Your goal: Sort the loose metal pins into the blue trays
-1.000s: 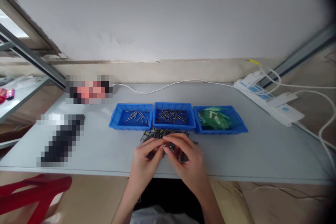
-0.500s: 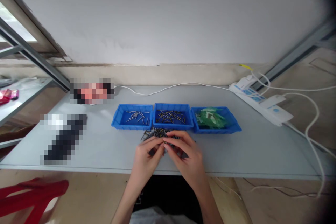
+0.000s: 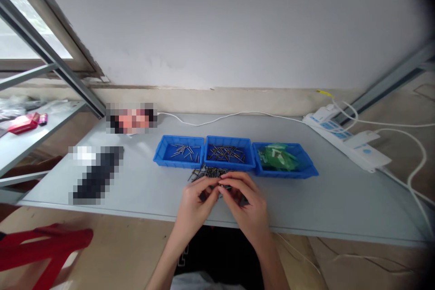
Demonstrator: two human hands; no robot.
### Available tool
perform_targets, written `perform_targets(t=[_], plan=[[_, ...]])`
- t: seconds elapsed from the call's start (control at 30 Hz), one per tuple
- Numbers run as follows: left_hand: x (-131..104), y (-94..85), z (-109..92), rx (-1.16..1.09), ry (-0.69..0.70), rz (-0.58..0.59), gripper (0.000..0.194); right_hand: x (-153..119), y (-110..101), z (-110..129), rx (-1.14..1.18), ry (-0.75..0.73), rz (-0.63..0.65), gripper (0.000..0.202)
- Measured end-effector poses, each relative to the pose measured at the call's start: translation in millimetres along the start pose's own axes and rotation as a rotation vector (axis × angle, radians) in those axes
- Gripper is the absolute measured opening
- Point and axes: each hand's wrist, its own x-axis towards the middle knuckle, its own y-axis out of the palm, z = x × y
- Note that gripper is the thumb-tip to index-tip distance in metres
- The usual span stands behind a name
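Observation:
My left hand (image 3: pixel 200 199) and my right hand (image 3: pixel 247 197) meet fingertip to fingertip above the front of the desk. Both are closed in a pinch around something small, mostly hidden by the fingers. Under and behind them lies a pile of thin metal pins (image 3: pixel 203 173), dark and silvery, partly covered by my hands. Just beyond the pile three blue trays stand in a row. The left tray (image 3: pixel 159 157) holds several silvery pins, and the middle tray (image 3: pixel 231 166) holds darker, brassy ones. In the right tray (image 3: pixel 307 168) are green plastic packets (image 3: pixel 280 157).
A white power strip (image 3: pixel 350 145) with plugs lies at the desk's right, its white cable (image 3: pixel 416 158) looping over the edge. Two pixelated items sit on the left of the grey desk (image 3: pixel 142 190). A red stool (image 3: pixel 50 244) stands below left. Metal posts rise at both sides.
The whole view has shifted and tilted slightly, so the desk and trays appear further right. My hands keep their pinch together over the pile; the trays' contents look the same.

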Motion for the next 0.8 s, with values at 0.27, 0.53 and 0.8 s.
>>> perform_targets(t=[0.27, 0.53, 0.8], plan=[[0.4, -0.6, -2.2, -0.002, -0.002, 0.0, 0.021, 2.8, 0.1, -0.5, 0.027, 0.035, 0.021, 0.005], [-0.1, -0.3, -2.6, -0.003, 0.034, 0.017, 0.022, 2.3, 1.0, -0.6, 0.034, 0.032, 0.024, 0.005], [-1.6, -1.4, -0.6, 0.026, 0.04, 0.04, 0.024, 0.3, 1.5, 2.1, 0.05, 0.056, 0.031, 0.006]])
